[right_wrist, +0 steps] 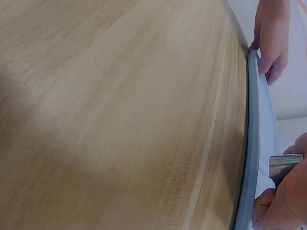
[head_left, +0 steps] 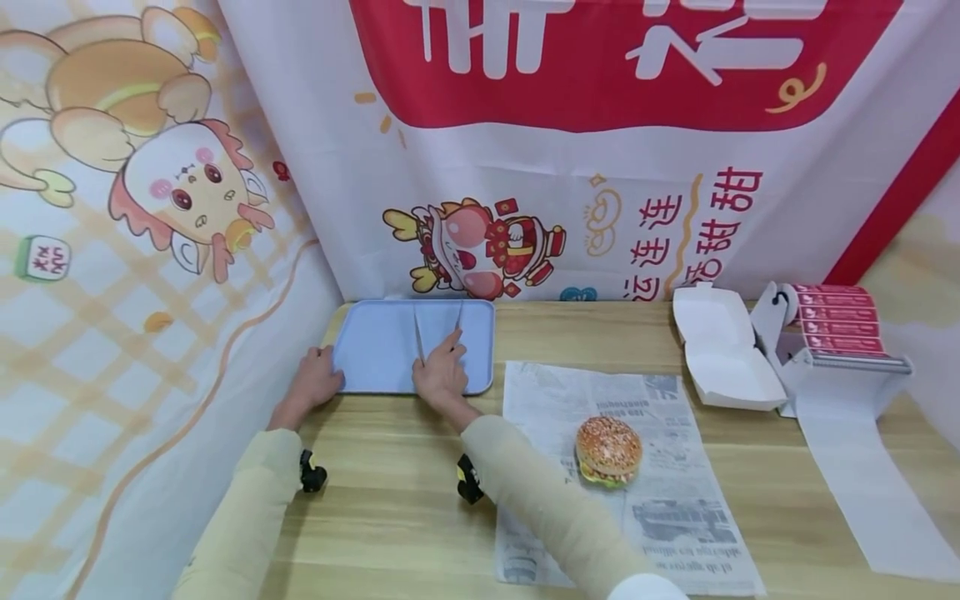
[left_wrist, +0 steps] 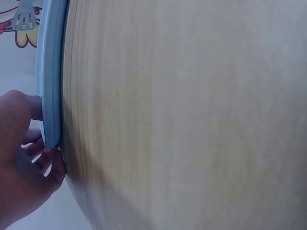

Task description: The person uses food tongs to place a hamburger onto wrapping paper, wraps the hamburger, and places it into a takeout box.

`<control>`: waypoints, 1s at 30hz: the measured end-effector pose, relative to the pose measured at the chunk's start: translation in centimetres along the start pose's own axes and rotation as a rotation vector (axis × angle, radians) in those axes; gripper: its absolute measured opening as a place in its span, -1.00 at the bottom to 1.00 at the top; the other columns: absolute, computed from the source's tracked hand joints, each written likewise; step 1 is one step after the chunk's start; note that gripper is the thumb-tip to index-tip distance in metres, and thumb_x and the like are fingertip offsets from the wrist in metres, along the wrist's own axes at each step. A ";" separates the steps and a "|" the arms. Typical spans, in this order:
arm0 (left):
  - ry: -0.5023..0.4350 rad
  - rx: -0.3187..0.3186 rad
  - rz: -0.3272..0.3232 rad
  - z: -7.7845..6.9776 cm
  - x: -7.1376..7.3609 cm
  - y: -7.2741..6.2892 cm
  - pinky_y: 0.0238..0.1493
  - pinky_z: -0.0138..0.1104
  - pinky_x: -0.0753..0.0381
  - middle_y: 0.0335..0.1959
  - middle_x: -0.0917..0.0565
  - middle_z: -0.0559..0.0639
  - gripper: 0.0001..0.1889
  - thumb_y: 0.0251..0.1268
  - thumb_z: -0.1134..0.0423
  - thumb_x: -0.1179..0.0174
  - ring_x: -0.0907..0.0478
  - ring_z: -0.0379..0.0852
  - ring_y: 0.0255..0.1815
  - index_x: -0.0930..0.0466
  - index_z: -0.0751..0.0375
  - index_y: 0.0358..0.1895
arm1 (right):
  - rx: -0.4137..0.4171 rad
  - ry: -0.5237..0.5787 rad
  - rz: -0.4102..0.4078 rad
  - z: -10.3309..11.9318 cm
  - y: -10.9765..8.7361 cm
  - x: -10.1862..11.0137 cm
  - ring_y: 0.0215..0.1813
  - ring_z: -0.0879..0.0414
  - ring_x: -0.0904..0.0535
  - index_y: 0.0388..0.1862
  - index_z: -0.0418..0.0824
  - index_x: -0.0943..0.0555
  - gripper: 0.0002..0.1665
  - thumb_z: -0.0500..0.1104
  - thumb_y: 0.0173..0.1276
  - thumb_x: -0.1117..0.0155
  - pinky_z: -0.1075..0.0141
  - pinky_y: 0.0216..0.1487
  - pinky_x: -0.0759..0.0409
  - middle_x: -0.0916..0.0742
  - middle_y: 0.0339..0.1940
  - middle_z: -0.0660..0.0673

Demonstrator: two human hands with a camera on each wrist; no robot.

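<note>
A light blue tray (head_left: 378, 346) lies at the back left of the wooden table. My left hand (head_left: 317, 377) grips its near left corner; in the left wrist view the fingers (left_wrist: 56, 167) curl at the tray's rim (left_wrist: 52, 72). Over the tray's right part, my right hand (head_left: 441, 372) holds metal tongs (head_left: 418, 333), their two arms spread apart and pointing away from me. One slotted tong end (left_wrist: 25, 19) shows in the left wrist view. The right wrist view shows the tongs' metal back end (right_wrist: 284, 166) between the fingers.
Right of the tray, a sesame-bun burger (head_left: 609, 450) sits on newsprint paper (head_left: 540, 417), under the right forearm's reach. Farther right stand an open white burger box (head_left: 723, 350) and a dispenser with a red printed roll (head_left: 838, 321), its white strip (head_left: 862, 475) trailing forward. Printed cloth walls close the back and left.
</note>
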State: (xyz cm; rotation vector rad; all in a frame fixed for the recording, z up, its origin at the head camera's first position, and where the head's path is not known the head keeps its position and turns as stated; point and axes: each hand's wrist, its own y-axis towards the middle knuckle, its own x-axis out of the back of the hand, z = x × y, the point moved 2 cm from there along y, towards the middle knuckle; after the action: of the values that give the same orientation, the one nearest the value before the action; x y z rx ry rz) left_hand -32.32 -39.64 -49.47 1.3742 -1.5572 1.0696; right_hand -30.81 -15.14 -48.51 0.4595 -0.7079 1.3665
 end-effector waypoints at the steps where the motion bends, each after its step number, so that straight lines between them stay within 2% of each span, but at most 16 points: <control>1: -0.001 0.001 -0.001 -0.1 -0.1 0.0 0.35 0.27 -0.27 0.30 -0.16 0.68 -0.30 0.43 0.27 0.09 -0.19 0.55 0.32 0.07 0.70 0.45 | -0.003 0.001 -0.009 -0.2 0.1 -0.1 -0.39 -0.04 -0.52 0.63 -0.29 0.19 0.11 0.07 0.41 -0.23 0.12 -0.48 -0.48 -0.40 0.34 -0.38; 5: -0.005 -0.001 -0.008 -0.4 -0.3 -0.2 0.36 0.26 -0.26 0.29 -0.18 0.66 -0.30 0.41 0.28 0.08 -0.20 0.53 0.31 0.05 0.69 0.45 | -0.007 -0.022 -0.032 -0.7 0.1 -0.3 -0.31 -0.08 -0.54 0.63 -0.30 0.17 0.09 0.05 0.41 -0.24 0.09 -0.42 -0.53 -0.37 0.35 -0.38; 10: -0.010 -0.021 -0.026 -0.6 -0.2 -0.6 0.34 0.28 -0.27 0.26 -0.19 0.67 -0.32 0.40 0.30 0.07 -0.20 0.55 0.29 0.01 0.71 0.43 | 0.018 -0.055 -0.044 -0.7 0.1 -0.6 -0.01 -0.15 -0.52 0.63 -0.29 0.17 0.09 0.06 0.41 -0.23 0.08 -0.25 -0.60 -0.31 0.38 -0.38; 13: -0.010 -0.020 -0.016 -0.7 0.0 -0.7 0.35 0.29 -0.24 0.27 -0.16 0.68 -0.32 0.41 0.30 0.08 -0.17 0.56 0.29 0.03 0.71 0.43 | 0.030 -0.089 -0.046 -0.6 0.3 -0.8 0.13 -0.18 -0.46 0.64 -0.28 0.17 0.11 0.09 0.40 -0.24 0.09 -0.18 -0.62 -0.29 0.39 -0.38; 18: -0.001 0.029 0.025 -1.3 -0.2 -1.0 0.33 0.33 -0.18 0.34 -0.06 0.68 -0.27 0.38 0.25 0.08 -0.05 0.58 0.31 0.10 0.68 0.45 | 0.065 -0.182 -0.040 -0.7 0.6 -0.4 0.27 -0.20 -0.36 0.63 -0.28 0.14 0.20 0.20 0.34 -0.30 0.13 -0.10 -0.65 -0.28 0.41 -0.38; 20: 0.002 0.058 0.019 -2.0 -0.2 -1.2 0.27 0.36 -0.16 0.37 0.01 0.65 -0.25 0.38 0.24 0.07 0.03 0.57 0.32 0.12 0.63 0.48 | 0.091 -0.195 -0.042 -0.6 0.8 0.3 0.30 -0.22 -0.35 0.63 -0.28 0.14 0.23 0.26 0.31 -0.30 0.13 -0.08 -0.65 -0.28 0.42 -0.40; 22: 0.003 0.075 -0.015 -3.0 0.0 -1.5 0.19 0.36 -0.14 0.42 0.07 0.59 -0.24 0.40 0.22 0.05 0.10 0.53 0.34 0.14 0.56 0.51 | 0.106 -0.185 -0.038 -0.1 1.0 1.2 0.34 -0.24 -0.33 0.64 -0.26 0.18 0.27 0.32 0.30 -0.27 0.14 -0.06 -0.65 -0.25 0.44 -0.41; 25: -0.019 0.046 -0.118 -5.2 0.7 -2.0 0.10 0.33 -0.13 0.45 0.07 0.52 -0.26 0.40 0.25 0.00 0.13 0.48 0.37 0.09 0.48 0.52 | 0.113 -0.136 -0.016 1.1 1.3 3.6 0.40 -0.24 -0.29 0.65 -0.20 0.22 0.27 0.35 0.32 -0.23 0.13 -0.09 -0.66 -0.21 0.48 -0.41; 27: -0.033 -0.016 -0.202 -6.9 1.0 -2.6 0.09 0.33 -0.17 0.42 -0.03 0.51 -0.30 0.37 0.29 -0.05 0.06 0.47 0.37 -0.02 0.46 0.50 | 0.121 -0.127 0.026 1.8 1.3 5.7 0.46 -0.25 -0.22 0.66 -0.17 0.24 0.22 0.33 0.36 -0.20 0.09 -0.01 -0.66 -0.15 0.53 -0.41; 30: -0.079 -0.181 -0.315 -9.7 0.9 -3.9 0.14 0.23 -0.35 0.23 -0.34 0.49 -0.45 0.32 0.38 -0.09 -0.27 0.42 0.25 -0.27 0.50 0.36 | 0.176 -0.171 0.103 2.0 1.8 9.4 0.51 -0.25 -0.21 0.64 -0.19 0.07 0.08 0.28 0.41 -0.16 0.02 0.19 -0.61 -0.17 0.55 -0.39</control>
State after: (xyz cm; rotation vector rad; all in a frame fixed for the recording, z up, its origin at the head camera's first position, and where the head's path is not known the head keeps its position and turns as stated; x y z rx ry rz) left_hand -28.27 -31.06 -44.99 1.4888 -1.3963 0.6749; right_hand -32.45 -9.43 -40.76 0.6941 -0.7617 1.5056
